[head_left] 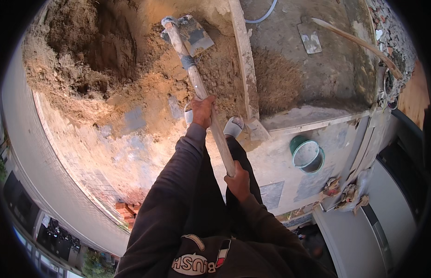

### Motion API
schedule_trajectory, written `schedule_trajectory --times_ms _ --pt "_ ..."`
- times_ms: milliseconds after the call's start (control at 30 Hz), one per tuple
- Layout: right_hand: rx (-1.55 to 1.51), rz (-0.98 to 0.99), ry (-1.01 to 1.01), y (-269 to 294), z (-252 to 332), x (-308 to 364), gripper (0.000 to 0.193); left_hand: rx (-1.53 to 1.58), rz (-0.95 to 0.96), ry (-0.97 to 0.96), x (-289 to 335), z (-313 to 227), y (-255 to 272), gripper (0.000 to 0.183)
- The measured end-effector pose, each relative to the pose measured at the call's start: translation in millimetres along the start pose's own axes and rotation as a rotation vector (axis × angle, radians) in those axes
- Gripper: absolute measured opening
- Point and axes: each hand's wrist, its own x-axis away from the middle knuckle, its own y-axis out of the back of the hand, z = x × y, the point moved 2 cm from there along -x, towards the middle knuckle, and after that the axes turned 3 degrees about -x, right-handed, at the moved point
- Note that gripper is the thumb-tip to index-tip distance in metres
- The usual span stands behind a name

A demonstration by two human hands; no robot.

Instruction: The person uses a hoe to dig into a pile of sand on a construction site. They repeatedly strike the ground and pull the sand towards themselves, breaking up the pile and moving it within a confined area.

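We grip a long-handled hoe with both hands, its wooden shaft running aslant from our lap up and away to the left. Our left hand is the farther one, its fingers wrapped around the middle of the shaft. Our right hand is nearer the body, its fingers clenched about the shaft close to its end. A grey-blue wrap circles the shaft below the head, and the flat metal blade lies over loose, sandy soil; from above, we cannot be sure whether it touches the ground or hangs just over it. To the left of the blade rises a brown mound of sand. On the right, a narrow concrete curb divides our soil from a grey bay, where a second hoe lies with its handle toward the far-right rubble, near a curved pale hose. Our white shoes stand below the blade, one beside the curb's near end. A green bucket sits to our right, and red bricks are stacked to our left.
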Motion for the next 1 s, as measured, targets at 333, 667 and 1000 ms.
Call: schedule_trajectory --times_ms 333,667,1000 --pt "-0.009 0.03 -0.134 9.2 -19.9 -7.9 0.035 -0.133 0.083 0.219 -0.4 81.6 -18.6 0.014" --pt "-0.164 0.131 -0.297 -14.0 -19.6 50.6 0.037 -0.303 0.074 0.287 31.1 117.7 19.6 0.02" --pt "-0.284 0.086 -0.245 -37.1 -27.0 81.0 0.036 -0.482 0.011 0.152 60.6 116.8 27.0 0.025"
